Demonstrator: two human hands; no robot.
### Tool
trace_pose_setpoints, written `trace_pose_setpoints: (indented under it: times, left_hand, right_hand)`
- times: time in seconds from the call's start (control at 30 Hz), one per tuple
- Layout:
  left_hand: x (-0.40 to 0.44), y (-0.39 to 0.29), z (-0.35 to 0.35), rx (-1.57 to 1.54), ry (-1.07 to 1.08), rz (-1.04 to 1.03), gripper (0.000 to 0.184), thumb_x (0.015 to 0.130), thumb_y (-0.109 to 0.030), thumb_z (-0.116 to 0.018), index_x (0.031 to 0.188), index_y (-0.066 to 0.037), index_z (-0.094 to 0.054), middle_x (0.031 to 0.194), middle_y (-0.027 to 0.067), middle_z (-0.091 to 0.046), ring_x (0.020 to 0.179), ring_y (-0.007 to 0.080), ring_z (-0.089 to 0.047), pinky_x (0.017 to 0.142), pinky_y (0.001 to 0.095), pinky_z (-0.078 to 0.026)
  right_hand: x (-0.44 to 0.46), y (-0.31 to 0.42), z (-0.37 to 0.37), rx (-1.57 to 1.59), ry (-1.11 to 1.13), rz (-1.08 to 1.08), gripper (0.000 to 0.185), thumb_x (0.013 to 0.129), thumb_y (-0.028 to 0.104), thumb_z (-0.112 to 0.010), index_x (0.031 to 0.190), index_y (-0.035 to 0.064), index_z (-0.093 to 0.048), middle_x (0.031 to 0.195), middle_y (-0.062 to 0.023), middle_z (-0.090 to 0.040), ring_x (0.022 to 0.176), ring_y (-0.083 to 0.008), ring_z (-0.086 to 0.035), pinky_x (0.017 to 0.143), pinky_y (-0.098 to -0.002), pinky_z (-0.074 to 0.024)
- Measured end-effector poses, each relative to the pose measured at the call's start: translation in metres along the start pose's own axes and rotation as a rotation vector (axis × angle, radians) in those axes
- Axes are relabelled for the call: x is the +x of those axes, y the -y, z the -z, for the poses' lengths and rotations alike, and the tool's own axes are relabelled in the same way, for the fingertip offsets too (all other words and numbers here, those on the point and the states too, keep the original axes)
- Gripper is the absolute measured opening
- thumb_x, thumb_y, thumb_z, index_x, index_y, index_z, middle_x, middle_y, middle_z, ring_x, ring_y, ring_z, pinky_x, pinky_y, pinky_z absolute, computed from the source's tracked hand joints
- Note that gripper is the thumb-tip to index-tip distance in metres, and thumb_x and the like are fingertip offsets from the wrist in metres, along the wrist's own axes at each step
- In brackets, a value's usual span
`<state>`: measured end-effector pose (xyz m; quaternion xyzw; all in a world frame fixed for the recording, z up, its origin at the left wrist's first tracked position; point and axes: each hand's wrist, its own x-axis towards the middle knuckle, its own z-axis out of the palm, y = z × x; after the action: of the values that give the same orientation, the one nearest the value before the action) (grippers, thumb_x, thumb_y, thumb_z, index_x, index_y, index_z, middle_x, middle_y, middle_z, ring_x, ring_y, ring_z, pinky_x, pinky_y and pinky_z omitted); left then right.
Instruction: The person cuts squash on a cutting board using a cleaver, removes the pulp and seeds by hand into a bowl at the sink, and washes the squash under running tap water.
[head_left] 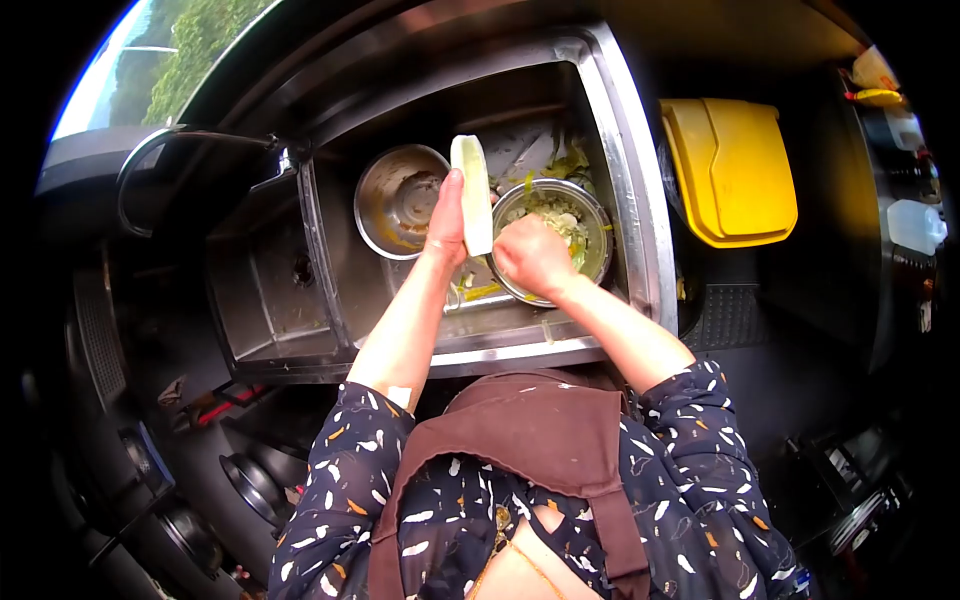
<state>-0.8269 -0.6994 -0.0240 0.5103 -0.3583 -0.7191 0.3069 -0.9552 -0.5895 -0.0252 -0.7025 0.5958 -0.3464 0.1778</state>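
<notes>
My left hand [448, 217] grips a long, pale green-white halved vegetable [472, 190], probably a gourd or large squash, held upright over the sink. Close to its lower end, my right hand [532, 255] is closed in a fist above the near-left rim of a metal bowl [604, 238]. Whatever the right fingers hold is hidden. Pale pulp and yellow-green scraps [568, 225] lie in that bowl. A second metal bowl [375, 205], with a little residue inside, stands left of my left hand.
Peelings [573, 160] are scattered on the floor of the steel sink [635, 190]. A curved faucet [135, 160] stands at the left, beside another basin [270, 290]. Right of the sink is a yellow bin lid [735, 175]. Pans [255, 485] sit at the lower left.
</notes>
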Motion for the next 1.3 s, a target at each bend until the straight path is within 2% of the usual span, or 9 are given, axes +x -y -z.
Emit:
trace_pose_setpoints:
  times: [0.23, 0.53, 0.6, 0.67, 0.83, 0.97, 1.1, 1.23, 1.3]
  left_hand:
    - [-0.028, -0.013, -0.014, -0.275, 0.234, 0.276, 0.058, 0.093, -0.054, -0.043, 0.129, -0.008, -0.048, 0.118, 0.0105, -0.060, 0.107, 0.0229, -0.058, 0.092, 0.0361, -0.048]
    - [-0.021, -0.004, 0.021, -0.163, 0.167, 0.208, 0.060, 0.092, -0.057, -0.041, 0.121, -0.006, -0.053, 0.093, 0.0138, -0.066, 0.082, 0.0227, -0.065, 0.071, 0.0331, -0.056]
    - [-0.026, -0.008, 0.016, -0.285, 0.190, 0.267, 0.059, 0.095, -0.056, -0.034, 0.113, -0.005, -0.056, 0.082, 0.0129, -0.066, 0.075, 0.0228, -0.066, 0.073, 0.0329, -0.056]
    - [-0.038, -0.011, 0.010, -0.321, 0.295, 0.285, 0.058, 0.095, -0.055, -0.032, 0.119, -0.007, -0.054, 0.094, 0.0150, -0.066, 0.081, 0.0247, -0.067, 0.075, 0.0354, -0.057]
    - [-0.050, 0.002, 0.012, -0.323, 0.427, 0.434, 0.061, 0.092, -0.057, -0.038, 0.127, -0.007, -0.047, 0.101, 0.0179, -0.063, 0.079, 0.0283, -0.066, 0.063, 0.0394, -0.058]
    - [-0.062, -0.001, 0.015, -0.299, 0.372, 0.571, 0.064, 0.091, -0.058, -0.041, 0.124, -0.004, -0.049, 0.091, 0.0198, -0.064, 0.073, 0.0286, -0.066, 0.060, 0.0390, -0.058]
    - [-0.070, 0.002, 0.025, -0.334, 0.482, 0.573, 0.064, 0.091, -0.059, -0.041, 0.122, -0.004, -0.050, 0.091, 0.0204, -0.064, 0.073, 0.0289, -0.066, 0.060, 0.0385, -0.057]
    - [-0.069, 0.003, 0.030, -0.398, 0.467, 0.573, 0.065, 0.091, -0.060, -0.039, 0.122, -0.004, -0.051, 0.090, 0.0203, -0.064, 0.072, 0.0284, -0.065, 0.058, 0.0379, -0.057]
    - [-0.067, 0.005, 0.031, -0.408, 0.472, 0.567, 0.065, 0.091, -0.061, -0.038, 0.121, -0.005, -0.051, 0.089, 0.0192, -0.064, 0.072, 0.0272, -0.065, 0.058, 0.0379, -0.057]
  right_hand:
    - [0.055, -0.005, 0.003, -0.067, -0.173, -0.006, 0.033, 0.075, 0.005, -0.057, 0.108, 0.0025, -0.060, 0.103, -0.0125, -0.060, 0.096, -0.0311, -0.055, 0.082, -0.0390, -0.0480]
    - [-0.012, 0.005, 0.002, 0.074, 0.195, 0.091, 0.015, 0.074, 0.011, -0.059, 0.088, 0.0044, -0.061, 0.084, -0.0110, -0.060, 0.083, -0.0295, -0.058, 0.074, -0.0414, -0.0499]
    - [-0.001, 0.000, 0.008, 0.152, -0.010, -0.202, 0.016, 0.076, 0.017, -0.062, 0.086, 0.0039, -0.062, 0.088, -0.0125, -0.062, 0.089, -0.0298, -0.059, 0.076, -0.0415, -0.0497]
    - [0.016, 0.003, 0.007, 0.295, -0.095, -0.404, 0.051, 0.078, 0.028, -0.069, 0.120, 0.0039, -0.053, 0.107, -0.0154, -0.060, 0.090, -0.0284, -0.062, 0.081, -0.0354, -0.0495]
    - [0.037, -0.012, -0.004, 0.354, -0.096, -0.409, 0.081, 0.073, 0.026, -0.074, 0.137, -0.0009, -0.032, 0.118, -0.0258, -0.054, 0.110, -0.0371, -0.055, 0.096, -0.0408, -0.0437]
    - [0.045, -0.025, 0.004, 0.403, -0.061, -0.489, 0.027, 0.084, 0.026, -0.063, 0.099, 0.0036, -0.061, 0.089, -0.0179, -0.066, 0.086, -0.0332, -0.064, 0.076, -0.0398, -0.0495]
    - [0.046, -0.051, 0.001, 0.367, -0.090, -0.636, 0.026, 0.087, 0.025, -0.058, 0.084, 0.0009, -0.064, 0.073, -0.0182, -0.064, 0.077, -0.0328, -0.064, 0.069, -0.0406, -0.0489]
    - [0.028, -0.039, 0.001, 0.441, -0.123, -0.612, 0.033, 0.082, 0.027, -0.065, 0.105, 0.0032, -0.061, 0.091, -0.0177, -0.065, 0.091, -0.0303, -0.063, 0.080, -0.0385, -0.0492]
    - [0.030, -0.006, 0.016, 0.218, -0.066, -0.243, 0.052, 0.073, 0.030, -0.074, 0.118, 0.0083, -0.056, 0.109, -0.0168, -0.060, 0.107, -0.0301, -0.057, 0.090, -0.0386, -0.0464]
